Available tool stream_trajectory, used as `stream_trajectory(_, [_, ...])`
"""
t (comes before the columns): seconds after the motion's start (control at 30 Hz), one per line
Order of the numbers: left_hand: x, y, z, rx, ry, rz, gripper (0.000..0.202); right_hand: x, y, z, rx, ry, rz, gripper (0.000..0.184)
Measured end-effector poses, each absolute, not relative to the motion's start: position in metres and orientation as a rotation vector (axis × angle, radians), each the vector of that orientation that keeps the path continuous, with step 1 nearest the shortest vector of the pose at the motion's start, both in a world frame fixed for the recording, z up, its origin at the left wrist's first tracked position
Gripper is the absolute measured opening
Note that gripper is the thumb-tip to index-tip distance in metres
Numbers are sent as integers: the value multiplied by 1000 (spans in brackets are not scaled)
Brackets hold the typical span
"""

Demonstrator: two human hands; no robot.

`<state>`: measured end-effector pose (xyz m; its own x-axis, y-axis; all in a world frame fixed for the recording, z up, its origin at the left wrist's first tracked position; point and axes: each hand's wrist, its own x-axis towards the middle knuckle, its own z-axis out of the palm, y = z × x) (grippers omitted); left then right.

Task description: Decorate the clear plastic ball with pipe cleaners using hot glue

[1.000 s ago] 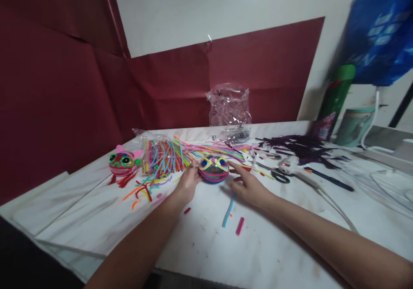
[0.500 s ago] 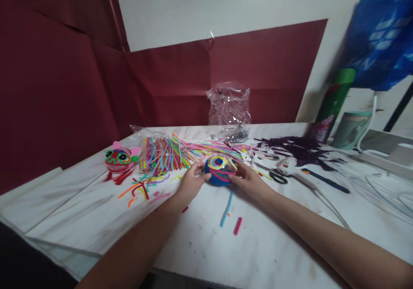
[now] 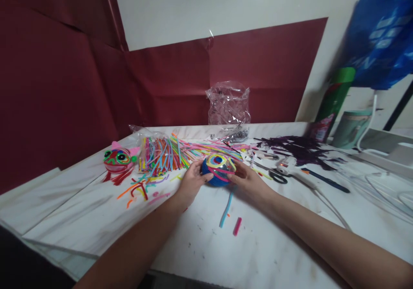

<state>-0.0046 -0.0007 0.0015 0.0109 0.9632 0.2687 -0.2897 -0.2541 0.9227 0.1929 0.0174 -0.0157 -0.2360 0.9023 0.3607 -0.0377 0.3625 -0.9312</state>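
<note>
Both hands hold a round craft ball (image 3: 218,168) wrapped in coloured strips, with ring-shaped eyes on its upper side, just above the white table (image 3: 97,211). My left hand (image 3: 191,182) grips its left side with the thumb on the front. My right hand (image 3: 245,178) cups the right side, fingers curled on the ball. Behind it lies a spread of coloured strips (image 3: 167,153), partly in a clear bag.
A finished red and pink animal face (image 3: 118,160) sits at the left. Loose strip pieces (image 3: 226,203) lie in front. A glue gun (image 3: 287,165), scissors (image 3: 278,176), dark purple shreds (image 3: 297,146), a crumpled clear bag (image 3: 228,105), a green can (image 3: 332,102) and a cup (image 3: 351,127) stand to the right.
My right hand has moved from flat on the table onto the ball. The ball has been tipped back so its eyes face upward, and both hands now grip it.
</note>
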Motion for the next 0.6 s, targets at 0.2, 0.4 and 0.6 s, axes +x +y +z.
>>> stream_trajectory(0.2, [-2, -4, 4, 1165, 805, 1500, 54, 190, 13, -17, -831, -1522, 1155, 62])
stream_trajectory(0.4, [1, -6, 4, 1139, 776, 1498, 60, 191, 12, -15, -807, -1516, 1198, 61])
stream_trajectory(0.6, [5, -9, 5, 1085, 713, 1487, 59, 190, 10, -13, -763, -1532, 1213, 53])
